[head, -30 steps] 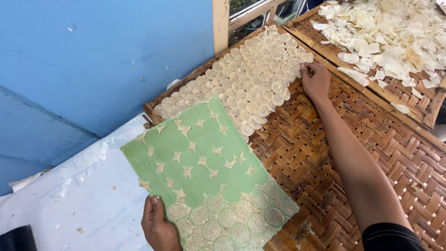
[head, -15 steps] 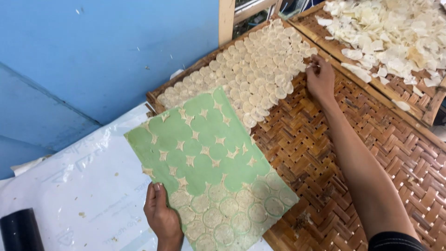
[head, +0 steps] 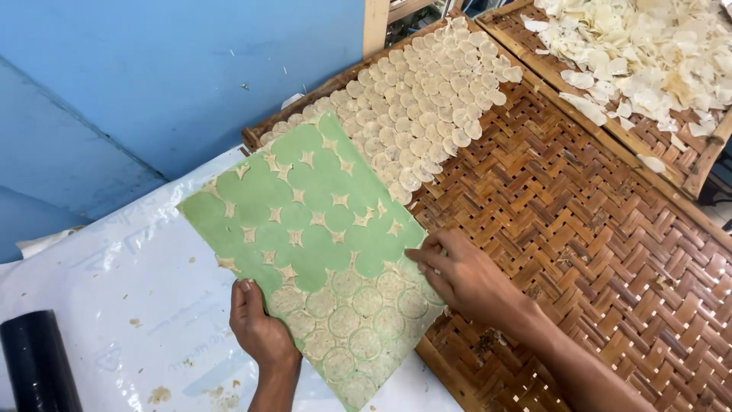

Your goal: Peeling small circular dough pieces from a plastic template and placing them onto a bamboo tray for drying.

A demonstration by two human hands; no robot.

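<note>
A green sheet [head: 305, 221] carries thin pale dough with round discs cut out of it; the upper part shows green circles with star-shaped scraps, the lower part still holds several discs [head: 358, 320]. My left hand [head: 259, 328] grips the sheet's near left edge. My right hand [head: 465, 278] rests on the sheet's right edge, fingertips on a disc. Rows of pale discs [head: 427, 91] lie overlapped on the woven bamboo tray [head: 579, 229].
A second woven tray [head: 686, 164] at the upper right is heaped with white chips [head: 648, 46]. A blue wall [head: 152, 69] stands on the left. White plastic sheeting [head: 114, 290] covers the table, with a black cylinder [head: 38, 366] at the lower left.
My right hand has come back from the rows of discs on the tray to the right edge of the green sheet. The left hand still holds the sheet.
</note>
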